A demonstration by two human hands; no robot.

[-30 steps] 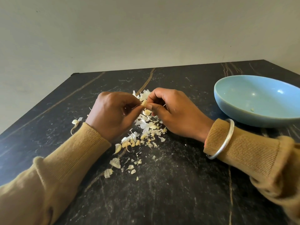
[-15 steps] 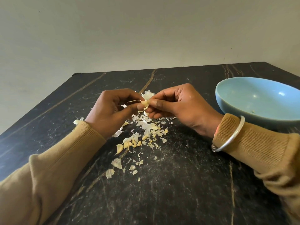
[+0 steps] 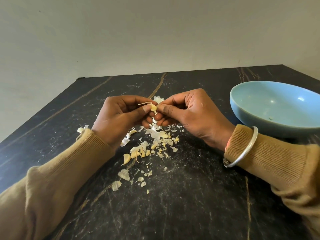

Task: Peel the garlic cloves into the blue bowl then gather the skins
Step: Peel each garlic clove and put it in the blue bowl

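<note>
Right now your left hand [image 3: 121, 118] and right hand [image 3: 187, 115] meet above the dark marbled table [image 3: 190, 196], both pinching one small garlic clove [image 3: 153, 107] between thumb and fingertips. Your left thumb presses the clove against curled fingers, and your right thumb and forefinger nip its other side. A thin strip of skin [image 3: 144, 103] sticks out leftward from the clove over your left fingers. Below and between your hands lies a scatter of loose skins [image 3: 155, 135], white and papery, spreading toward you across the tabletop. Among them sit a few pale yellow cloves [image 3: 127, 158], near your left wrist. The blue bowl [image 3: 251, 122] stands on the table to your right, beside your right forearm and apart from the pile; a small fleck lies inside it, too small to identify. A silver bangle [image 3: 245, 149] circles your right sleeve cuff, and both arms wear mustard knit sleeves [image 3: 60, 179].
</note>
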